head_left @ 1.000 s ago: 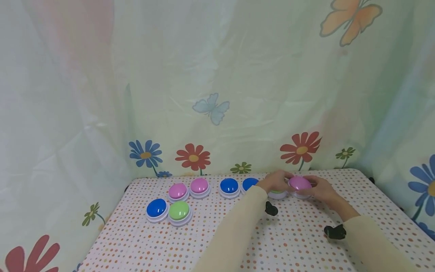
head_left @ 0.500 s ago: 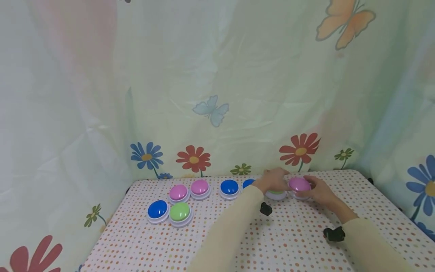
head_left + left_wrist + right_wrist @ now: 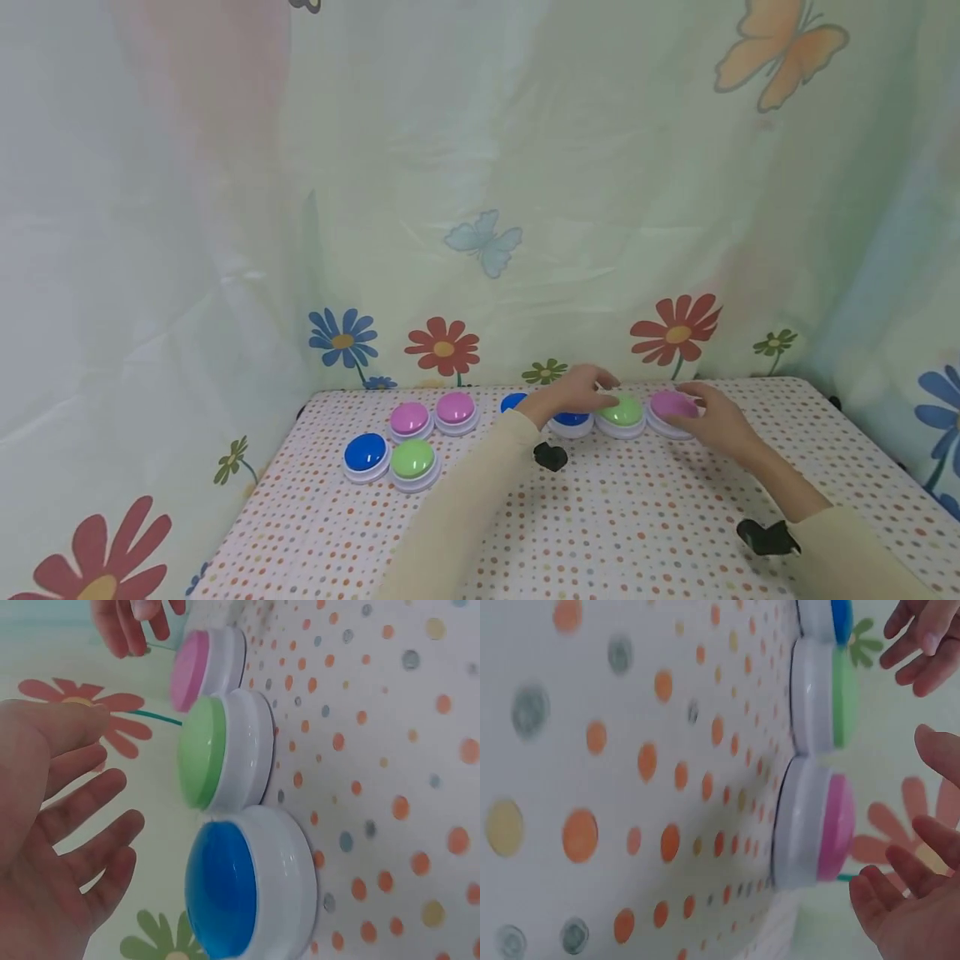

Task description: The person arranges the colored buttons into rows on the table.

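My left hand (image 3: 572,395) hangs near a blue button (image 3: 573,421), fingers apart; the green button (image 3: 626,412) sits just right of that; next, the round pink button (image 3: 667,403) lies just left of my right hand (image 3: 722,423), the nearer one, fingers also apart; the left wrist view bares the blue button my hand partly hides in the head view; whether a right fingertip brushes the pink button, I can't tell.

No readable text or numbers

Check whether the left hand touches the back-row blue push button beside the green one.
Apart: the left wrist view plainly shows flowered backdrop between the left hand and that blue push button.
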`<state>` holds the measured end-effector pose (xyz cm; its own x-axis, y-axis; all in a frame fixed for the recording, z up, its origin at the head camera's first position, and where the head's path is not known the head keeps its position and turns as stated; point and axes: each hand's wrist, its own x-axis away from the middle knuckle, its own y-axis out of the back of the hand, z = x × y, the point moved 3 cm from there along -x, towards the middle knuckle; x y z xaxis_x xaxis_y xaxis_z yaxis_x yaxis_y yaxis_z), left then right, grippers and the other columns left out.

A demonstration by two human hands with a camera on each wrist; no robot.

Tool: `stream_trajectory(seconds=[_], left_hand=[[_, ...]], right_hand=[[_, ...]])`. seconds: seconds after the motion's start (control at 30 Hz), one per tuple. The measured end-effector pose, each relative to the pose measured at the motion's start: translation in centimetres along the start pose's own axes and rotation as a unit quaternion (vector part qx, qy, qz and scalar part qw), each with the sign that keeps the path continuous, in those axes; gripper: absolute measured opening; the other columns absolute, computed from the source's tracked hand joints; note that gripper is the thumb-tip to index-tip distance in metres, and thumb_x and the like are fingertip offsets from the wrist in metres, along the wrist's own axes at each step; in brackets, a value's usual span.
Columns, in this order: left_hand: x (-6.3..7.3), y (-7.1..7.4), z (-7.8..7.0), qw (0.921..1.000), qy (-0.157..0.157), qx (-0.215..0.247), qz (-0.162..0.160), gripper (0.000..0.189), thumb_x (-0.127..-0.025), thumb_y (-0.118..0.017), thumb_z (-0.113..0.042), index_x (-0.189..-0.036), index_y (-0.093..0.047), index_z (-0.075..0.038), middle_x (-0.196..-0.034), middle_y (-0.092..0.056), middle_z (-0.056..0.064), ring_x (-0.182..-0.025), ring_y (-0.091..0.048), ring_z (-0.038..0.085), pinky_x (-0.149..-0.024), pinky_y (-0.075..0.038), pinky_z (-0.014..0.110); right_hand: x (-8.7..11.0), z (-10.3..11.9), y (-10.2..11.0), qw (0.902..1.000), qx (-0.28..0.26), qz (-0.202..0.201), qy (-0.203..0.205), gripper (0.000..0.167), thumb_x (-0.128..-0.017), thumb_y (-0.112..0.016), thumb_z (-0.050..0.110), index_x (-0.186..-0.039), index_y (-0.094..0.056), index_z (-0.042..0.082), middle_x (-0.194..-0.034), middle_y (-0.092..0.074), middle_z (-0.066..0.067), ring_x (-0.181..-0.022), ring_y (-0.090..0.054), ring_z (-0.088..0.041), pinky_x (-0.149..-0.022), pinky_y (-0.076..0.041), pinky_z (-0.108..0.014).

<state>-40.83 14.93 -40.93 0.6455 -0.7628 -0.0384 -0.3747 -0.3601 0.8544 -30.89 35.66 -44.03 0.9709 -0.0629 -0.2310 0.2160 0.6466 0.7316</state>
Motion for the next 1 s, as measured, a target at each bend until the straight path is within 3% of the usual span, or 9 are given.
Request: stream_trajectory(seconds=[0.13,0.27,0.43,0.73,1.0], left_hand=[[1.7,0.8,0.8,0.9998,-0.006,0.018,-0.005,0.038,-0.096,-0.063,-0.027,-0.13,-0.061,-0.011,-0.124,-0.062,-0.001,-0.114,-0.057,0.011,-0.086,-0.045,0.015],[3.3,1.4,1.4,0.9993,-0.015,0.035,-0.006,0.037,-0.096,-0.063,-0.023,-0.13,-0.061,-0.008,-0.124,-0.063,0.005,-0.109,-0.06,0.012,-0.082,-0.046,0.014],[5.4,1.9,1.6,0.9982,-0.024,0.055,-0.005,0.036,-0.095,-0.064,-0.02,-0.129,-0.061,-0.006,-0.122,-0.064,0.008,-0.102,-0.06,0.008,-0.08,-0.046,0.014],[10.1,1.6,2.5,0.9991,-0.015,0.039,0.001,0.034,-0.096,-0.063,-0.024,-0.126,-0.063,-0.009,-0.119,-0.065,0.0,-0.107,-0.059,0.009,-0.083,-0.047,0.017],[13.6,1.0,3.7,0.9996,-0.014,0.025,0.007,0.032,-0.096,-0.063,-0.027,-0.126,-0.064,-0.014,-0.113,-0.064,-0.009,-0.103,-0.058,0.004,-0.082,-0.048,0.016]], right_hand=[[1.0,2.5,-0.1,0.9997,-0.014,0.009,0.019,0.07,-0.09,-0.068,0.041,-0.136,-0.043,-0.005,-0.132,-0.044,-0.034,-0.115,-0.043,-0.056,-0.08,-0.047,-0.064],[2.0,5.5,-0.6,0.9975,-0.032,0.037,0.052,0.063,-0.09,-0.07,0.03,-0.134,-0.046,-0.008,-0.131,-0.045,-0.035,-0.116,-0.045,-0.056,-0.087,-0.045,-0.063],[2.4,7.5,-2.4,0.9948,-0.026,0.048,0.086,0.052,-0.088,-0.073,0.018,-0.127,-0.053,-0.008,-0.126,-0.052,-0.031,-0.114,-0.048,-0.053,-0.087,-0.046,-0.061],[2.6,9.1,-7.4,0.9908,-0.044,0.108,0.069,0.05,-0.091,-0.069,0.022,-0.13,-0.054,-0.004,-0.129,-0.054,-0.025,-0.117,-0.049,-0.048,-0.087,-0.048,-0.056],[3.0,11.1,-10.9,0.9817,-0.088,0.158,0.059,0.045,-0.09,-0.07,0.021,-0.128,-0.057,0.001,-0.127,-0.058,-0.019,-0.117,-0.051,-0.044,-0.088,-0.049,-0.054]])
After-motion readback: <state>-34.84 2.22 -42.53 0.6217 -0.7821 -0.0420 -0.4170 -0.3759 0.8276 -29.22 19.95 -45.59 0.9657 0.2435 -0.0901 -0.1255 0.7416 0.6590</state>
